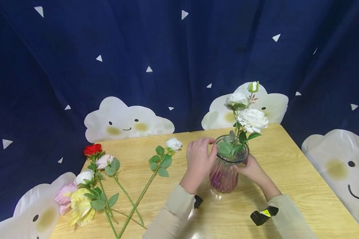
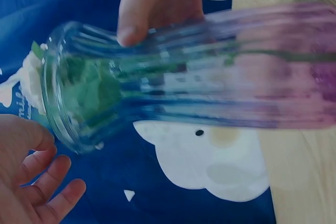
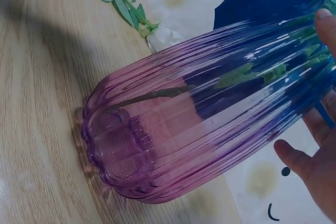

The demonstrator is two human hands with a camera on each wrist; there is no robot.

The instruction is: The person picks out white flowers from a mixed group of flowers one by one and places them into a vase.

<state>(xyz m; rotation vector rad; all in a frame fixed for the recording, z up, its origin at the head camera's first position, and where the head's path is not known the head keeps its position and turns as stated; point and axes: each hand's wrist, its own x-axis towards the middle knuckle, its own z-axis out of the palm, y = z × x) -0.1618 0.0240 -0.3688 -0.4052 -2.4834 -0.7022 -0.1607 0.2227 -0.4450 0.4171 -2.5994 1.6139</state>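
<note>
A ribbed glass vase (image 1: 223,177), clear above and purple below, stands on the wooden table. In it is a stem of white artificial roses (image 1: 252,120) with a bud and green leaves; the stem shows through the glass in the right wrist view. My right hand (image 1: 253,171) holds the vase's neck from the right, with its thumb (image 2: 132,27) against the glass. On the other side, my left hand (image 1: 199,159) is at the rim with loosely bent fingers (image 2: 63,200). Whether it touches the rim I cannot tell.
A single white rose (image 1: 174,144) lies on the table left of the vase. Further left lie several more artificial flowers, among them a red rose (image 1: 92,149) and a yellow flower (image 1: 81,206), their stems crossing. A dark blue curtain (image 1: 167,43) hangs behind the table (image 1: 302,186).
</note>
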